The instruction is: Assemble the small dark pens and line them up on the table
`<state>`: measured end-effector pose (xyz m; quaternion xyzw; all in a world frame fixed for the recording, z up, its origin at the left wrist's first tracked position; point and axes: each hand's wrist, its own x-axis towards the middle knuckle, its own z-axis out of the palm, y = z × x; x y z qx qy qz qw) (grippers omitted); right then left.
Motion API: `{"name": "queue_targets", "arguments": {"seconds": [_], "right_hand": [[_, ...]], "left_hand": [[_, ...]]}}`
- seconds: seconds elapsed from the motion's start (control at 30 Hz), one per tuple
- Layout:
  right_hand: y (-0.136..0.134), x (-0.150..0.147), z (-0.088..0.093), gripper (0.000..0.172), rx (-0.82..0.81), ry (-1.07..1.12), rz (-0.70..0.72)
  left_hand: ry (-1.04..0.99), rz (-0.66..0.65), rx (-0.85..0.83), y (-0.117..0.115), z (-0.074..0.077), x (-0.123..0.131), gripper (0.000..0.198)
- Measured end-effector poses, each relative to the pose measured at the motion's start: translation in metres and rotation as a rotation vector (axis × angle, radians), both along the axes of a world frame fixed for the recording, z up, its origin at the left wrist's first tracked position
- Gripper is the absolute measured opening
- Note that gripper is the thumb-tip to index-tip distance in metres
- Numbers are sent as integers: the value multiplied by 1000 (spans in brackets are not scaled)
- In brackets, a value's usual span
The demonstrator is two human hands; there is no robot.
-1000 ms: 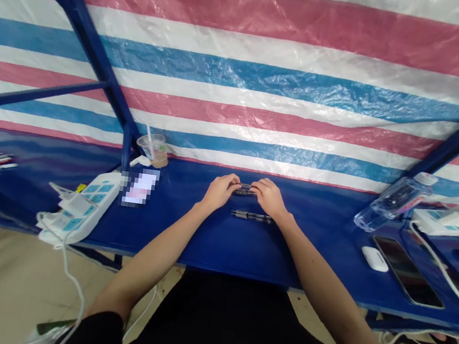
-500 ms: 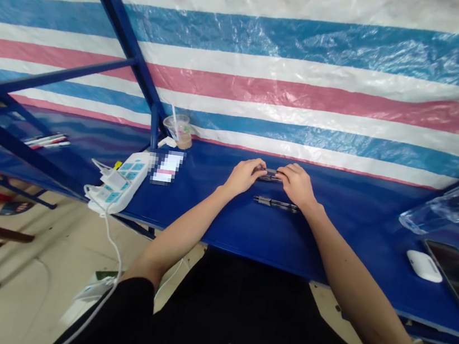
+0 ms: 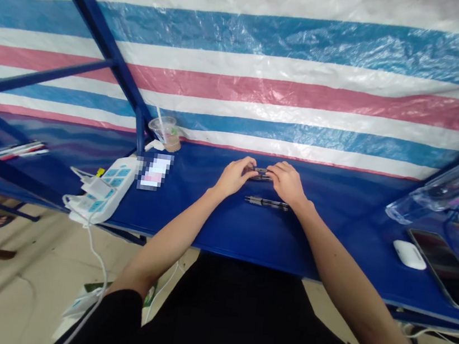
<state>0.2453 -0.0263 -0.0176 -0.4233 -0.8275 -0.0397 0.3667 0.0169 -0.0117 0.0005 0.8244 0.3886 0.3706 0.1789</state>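
My left hand (image 3: 234,177) is closed around the left end of a dark pen (image 3: 262,170) near the back of the blue table (image 3: 189,217). The fingers of my right hand (image 3: 288,184) are closed on the pen's right end. At least one more thin dark pen seems to lie just beneath it, between my hands. Nearer to me, dark pens with clear barrels (image 3: 266,203) lie side by side on the table, partly behind my right wrist.
On the left are a white power strip (image 3: 120,180) with plugged-in chargers, a blurred-out phone (image 3: 155,172) and a plastic cup with a straw (image 3: 167,134). To the right lie a white earbud case (image 3: 409,255), a black phone (image 3: 445,268) and a clear plastic container (image 3: 430,190).
The view has shifted slightly, so the table things appear further left. My hands keep the same hold on the pen, and the pens nearer to me lie as before.
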Motion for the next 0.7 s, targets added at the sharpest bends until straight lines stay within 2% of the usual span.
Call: {"name": "queue_targets", "arguments": {"seconds": [0.13, 0.3, 0.47, 0.57, 0.7], "right_hand": [[-2, -2, 3, 32, 4, -31, -3], [-5, -1, 12, 28, -13, -44, -2], [-1, 2, 21, 22, -111, -75, 23], [1, 2, 25, 21, -134, -91, 48], [-2, 1, 24, 22, -96, -86, 59]], "left_hand": [[42, 3, -4, 2, 1, -1, 9], [65, 8, 15, 1, 3, -1, 23], [9, -49, 42, 1, 1, 0, 21], [8, -61, 83, 2, 1, 0, 12], [55, -29, 81, 0, 4, -1, 21]]}}
